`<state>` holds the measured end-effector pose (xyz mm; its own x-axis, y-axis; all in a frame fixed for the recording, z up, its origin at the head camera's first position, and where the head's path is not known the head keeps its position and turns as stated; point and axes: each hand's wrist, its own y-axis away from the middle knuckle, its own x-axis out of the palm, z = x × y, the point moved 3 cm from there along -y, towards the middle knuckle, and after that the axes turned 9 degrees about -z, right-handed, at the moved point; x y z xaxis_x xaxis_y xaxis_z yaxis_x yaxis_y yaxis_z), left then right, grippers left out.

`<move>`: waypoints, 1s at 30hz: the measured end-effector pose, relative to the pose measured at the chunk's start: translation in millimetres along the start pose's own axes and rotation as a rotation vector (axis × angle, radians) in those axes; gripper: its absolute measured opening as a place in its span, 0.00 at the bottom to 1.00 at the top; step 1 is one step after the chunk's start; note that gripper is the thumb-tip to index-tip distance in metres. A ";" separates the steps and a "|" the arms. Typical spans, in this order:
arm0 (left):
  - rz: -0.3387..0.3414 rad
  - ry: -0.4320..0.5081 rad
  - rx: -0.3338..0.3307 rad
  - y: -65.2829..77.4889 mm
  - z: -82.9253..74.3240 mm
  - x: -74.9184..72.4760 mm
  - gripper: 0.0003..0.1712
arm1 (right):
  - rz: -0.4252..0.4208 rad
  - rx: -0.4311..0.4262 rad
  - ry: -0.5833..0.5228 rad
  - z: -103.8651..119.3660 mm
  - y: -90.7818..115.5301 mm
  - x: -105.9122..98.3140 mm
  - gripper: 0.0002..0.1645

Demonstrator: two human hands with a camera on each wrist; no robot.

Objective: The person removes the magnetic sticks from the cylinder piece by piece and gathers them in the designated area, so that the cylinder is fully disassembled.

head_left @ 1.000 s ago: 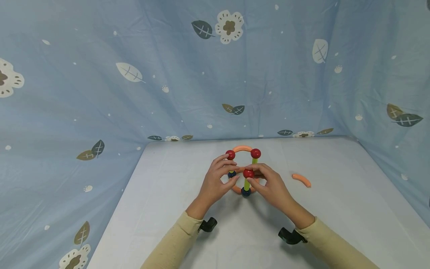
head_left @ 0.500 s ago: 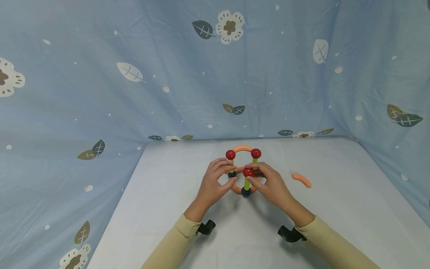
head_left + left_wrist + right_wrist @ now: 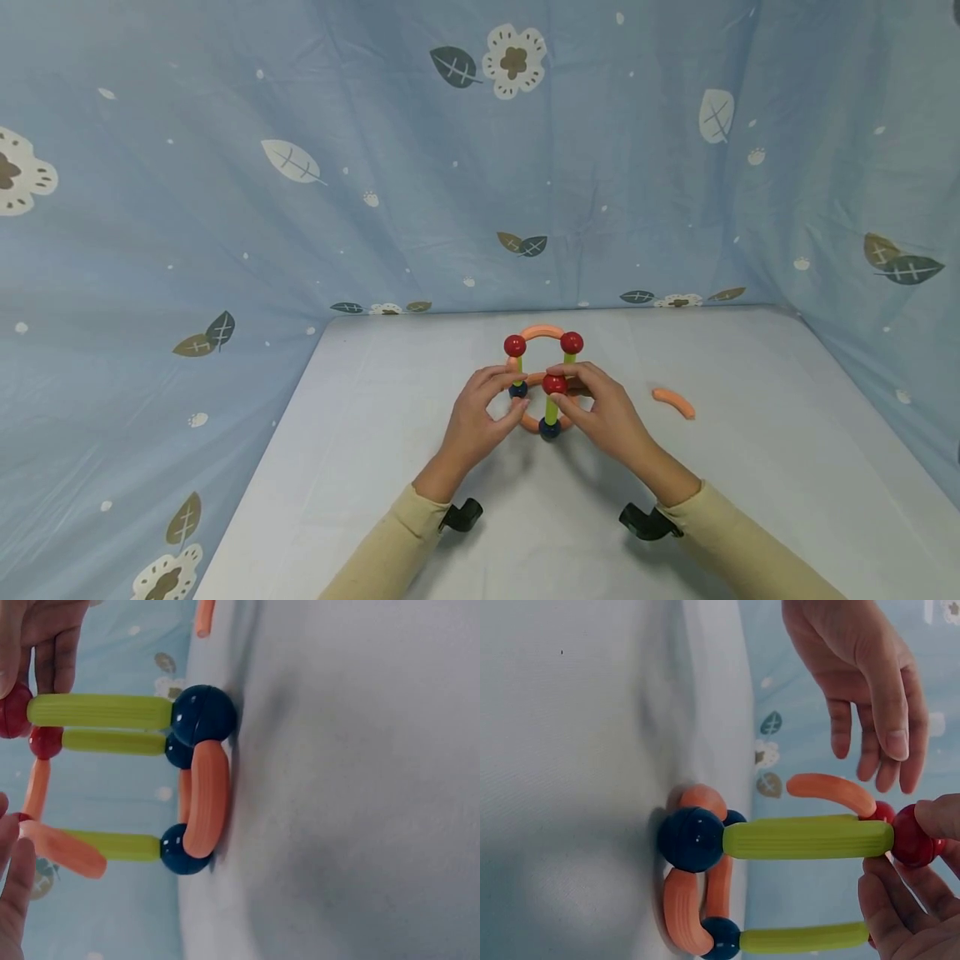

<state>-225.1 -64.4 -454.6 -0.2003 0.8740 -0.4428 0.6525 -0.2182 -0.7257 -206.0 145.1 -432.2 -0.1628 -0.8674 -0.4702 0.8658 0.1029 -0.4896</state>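
Observation:
A frame of magnetic-looking sticks and balls stands on the table: red balls on top, green upright rods [image 3: 810, 838], dark blue balls [image 3: 202, 715] and orange curved rods [image 3: 208, 799] at the bottom. My right hand [image 3: 613, 421] pinches the nearest red ball [image 3: 555, 384] between thumb and fingers. Another orange curved rod [image 3: 542, 331] joins the two far red balls. From the left red ball [image 3: 514, 345], a further curved rod [image 3: 829, 793] sticks out with one end free. My left hand [image 3: 476, 421] hovers beside it, fingers loosely bent, apart from the rod in the right wrist view.
A loose orange curved rod [image 3: 673, 403] lies on the white table [image 3: 765, 467] to the right of the frame. Blue patterned cloth [image 3: 420, 167] hangs behind and along the sides. A black camera mount sits on each wrist.
My left hand has drawn back and down from the left red ball, uncovering it and part of its curved rod. The right hand keeps its pinch on the near red ball.

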 end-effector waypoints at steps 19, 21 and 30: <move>0.101 0.120 -0.213 14.3 5.0 23.6 0.23 | -0.006 -0.033 -0.003 0.1 -0.1 0.8 0.24; 0.119 0.128 -0.256 15.8 6.4 26.2 0.23 | -0.005 -0.032 -0.003 0.2 -0.2 1.0 0.24; 0.177 0.231 -0.360 23.8 10.1 39.4 0.21 | 0.006 0.007 -0.002 0.2 0.3 1.4 0.24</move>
<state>-224.8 -39.5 -494.6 0.0788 0.9198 -0.3845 0.8824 -0.2438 -0.4023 -205.8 143.8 -432.9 -0.1566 -0.8675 -0.4722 0.8704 0.1048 -0.4811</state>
